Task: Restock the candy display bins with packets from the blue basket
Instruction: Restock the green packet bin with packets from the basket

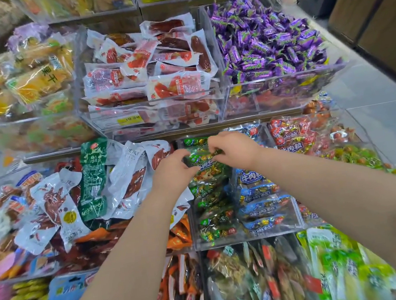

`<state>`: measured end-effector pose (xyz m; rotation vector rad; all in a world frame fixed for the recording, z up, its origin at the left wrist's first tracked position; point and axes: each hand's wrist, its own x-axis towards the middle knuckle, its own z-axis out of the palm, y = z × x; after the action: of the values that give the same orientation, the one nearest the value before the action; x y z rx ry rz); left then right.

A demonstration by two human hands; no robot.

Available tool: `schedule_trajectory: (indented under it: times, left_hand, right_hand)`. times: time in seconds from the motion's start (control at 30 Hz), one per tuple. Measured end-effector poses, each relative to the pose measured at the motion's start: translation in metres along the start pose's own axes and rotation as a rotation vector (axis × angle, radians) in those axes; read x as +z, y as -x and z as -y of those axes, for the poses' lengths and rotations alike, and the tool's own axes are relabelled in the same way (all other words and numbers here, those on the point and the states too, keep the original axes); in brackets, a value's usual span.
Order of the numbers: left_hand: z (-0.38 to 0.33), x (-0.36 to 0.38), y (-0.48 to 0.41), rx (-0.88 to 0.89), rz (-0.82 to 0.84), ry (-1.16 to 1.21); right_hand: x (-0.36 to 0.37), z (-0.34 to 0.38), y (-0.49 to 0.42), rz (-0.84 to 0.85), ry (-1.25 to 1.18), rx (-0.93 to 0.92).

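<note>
Both hands work over the clear bin on the middle shelf, near its back edge. The left hand curls its fingers on the side of a green packet, and the right hand pinches its top end. The bin looks nearly full of such packets. The blue basket is not in view, so I cannot tell how many remain

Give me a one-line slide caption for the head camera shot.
Left hand and right hand hold a green packet over the clear bin holding more of them.
</note>
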<state>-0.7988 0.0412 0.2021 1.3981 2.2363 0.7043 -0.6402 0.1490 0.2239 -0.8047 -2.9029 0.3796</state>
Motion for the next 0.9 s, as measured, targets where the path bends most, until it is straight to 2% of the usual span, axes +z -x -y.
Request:
schedule_trajectory:
  times: [0.13, 0.23, 0.3, 0.4, 0.47, 0.53, 0.6, 0.7, 0.8, 0.9]
  left_hand:
    - [0.002, 0.002, -0.005, -0.021, 0.018, 0.028]
    - [-0.002, 0.007, -0.005, 0.006, 0.131, -0.277]
    - [-0.003, 0.009, -0.006, 0.010, 0.134, -0.357]
    - [-0.001, 0.000, 0.001, -0.069, 0.036, -0.060]
    - [0.007, -0.005, 0.016, -0.099, -0.098, 0.019]
    - [0.015, -0.003, 0.035, -0.104, -0.158, -0.165]
    - [0.018, 0.006, 0.051, -0.083, -0.086, -0.399]
    - [0.019, 0.022, 0.060, -0.054, -0.058, -0.599]
    - [0.020, 0.025, 0.056, -0.034, -0.088, -0.605]
    - [0.024, 0.021, 0.048, -0.055, -0.045, -0.554]
  right_hand:
    - [0.000, -0.004, -0.001, -0.050, 0.160, -0.157]
    - [0.013, -0.001, 0.000, 0.131, 0.311, -0.176]
    - [0.021, 0.001, -0.005, 0.207, 0.354, -0.131]
    - [0.020, 0.000, -0.013, 0.177, 0.310, -0.086]
    - [0.019, -0.005, -0.013, 0.144, 0.259, -0.065]
    - [0.020, -0.008, -0.010, 0.163, 0.236, -0.039]
    - [0.022, -0.005, -0.009, 0.213, 0.272, -0.028]
    - [0.020, 0.002, -0.014, 0.239, 0.313, 0.000]
    - [0.016, 0.005, -0.018, 0.264, 0.251, 0.033]
    - [0.012, 0.005, -0.015, 0.228, 0.162, 0.041]
